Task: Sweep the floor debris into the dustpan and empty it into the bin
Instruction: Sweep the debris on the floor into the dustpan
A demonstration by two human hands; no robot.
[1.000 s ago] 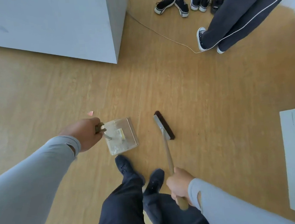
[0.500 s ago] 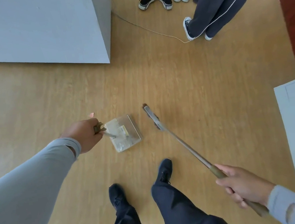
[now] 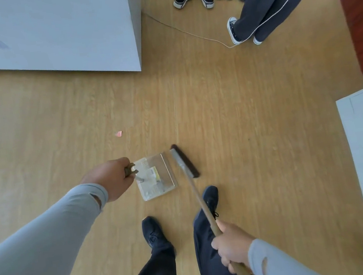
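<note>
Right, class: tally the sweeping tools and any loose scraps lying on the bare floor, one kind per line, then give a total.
Broom: 1
Dustpan: 1
Pink scrap on the bare floor: 1
Total: 3

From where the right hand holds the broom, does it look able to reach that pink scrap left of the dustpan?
Probably not directly: the dustpan sits between the broom head and the pink scrap, and the right hand would have to swing round it. The floor around the scrap looks bare.
</note>
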